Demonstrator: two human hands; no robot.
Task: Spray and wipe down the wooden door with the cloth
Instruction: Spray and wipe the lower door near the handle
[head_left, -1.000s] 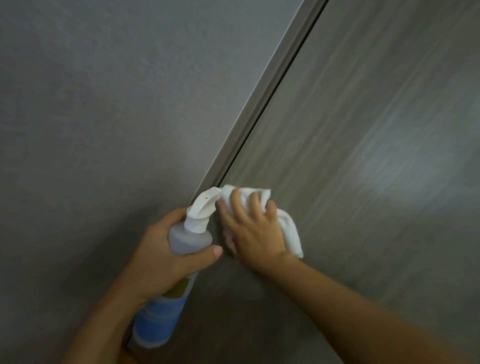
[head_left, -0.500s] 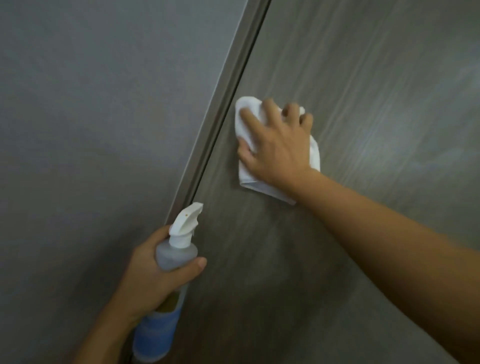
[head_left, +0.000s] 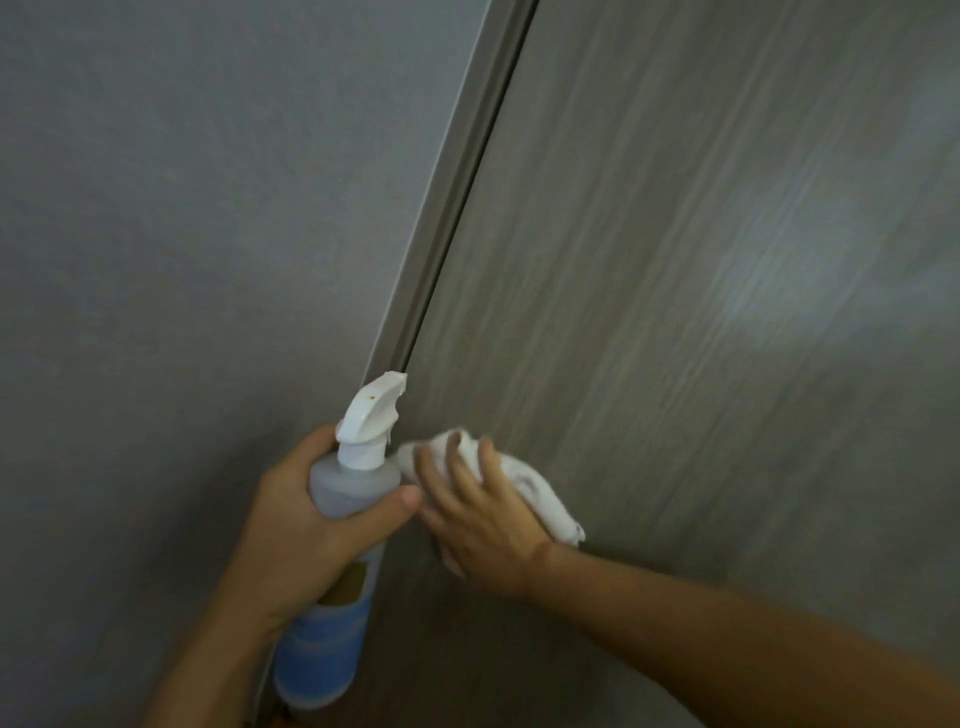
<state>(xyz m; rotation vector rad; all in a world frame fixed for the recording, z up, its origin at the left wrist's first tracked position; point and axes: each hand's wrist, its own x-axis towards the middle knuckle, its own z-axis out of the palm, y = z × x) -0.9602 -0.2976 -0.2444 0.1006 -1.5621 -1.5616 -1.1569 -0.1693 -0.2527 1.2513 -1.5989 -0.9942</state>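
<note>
In the head view, we are looking at a wooden door (head_left: 675, 312) with long gray-brown lines running along it. To its left, the door frame (head_left: 441, 208) is standing as a thin strip, and a plain gray wall (head_left: 182, 234) is filling the left side.

Our right hand (head_left: 480, 525) is lying flat on a white cloth (head_left: 540, 493), with its fingers spread out a little, and it is pressing the cloth onto the door. The cloth is sitting low on the door, close to the door's left edge, and it is bunched up under the hand.

Our left hand (head_left: 306, 530) is wrapping its fingers and thumb round 1 spray bottle (head_left: 343, 545). The bottle's white spray top (head_left: 371, 421) is pointing up toward the frame. The 2 hands are just beside each other, and the left thumb is nearly touching the right hand
</note>
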